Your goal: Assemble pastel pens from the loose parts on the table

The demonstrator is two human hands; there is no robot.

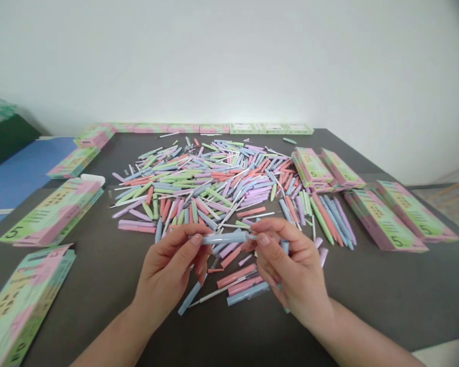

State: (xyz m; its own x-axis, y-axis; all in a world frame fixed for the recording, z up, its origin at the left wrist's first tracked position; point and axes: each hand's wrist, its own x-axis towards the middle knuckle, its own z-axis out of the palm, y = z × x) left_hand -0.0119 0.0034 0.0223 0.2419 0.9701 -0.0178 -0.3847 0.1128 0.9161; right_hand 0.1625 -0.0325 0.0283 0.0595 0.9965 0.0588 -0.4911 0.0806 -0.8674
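Between my two hands a light blue pen barrel [225, 238] lies level above the table. My left hand [176, 262] is closed, pinching its left end between thumb and fingers. At the barrel's right end my right hand [290, 265] pinches a small part with thumb and forefinger. That hand also has a blue pen cap [284, 246] tucked among its fingers. Under the hands lie pink barrels [237, 276], a white refill [218, 294] and a blue barrel [248, 294]. A wide heap of pastel pen parts [214, 176] spreads behind them.
Printed pen boxes stand at the left [57, 209], at the right [390, 219] and in a row along the back edge [183, 128]. Beside the right boxes several pens [334, 221] lie side by side. A dark green bin [9, 137] sits far left on a blue surface [53, 158].
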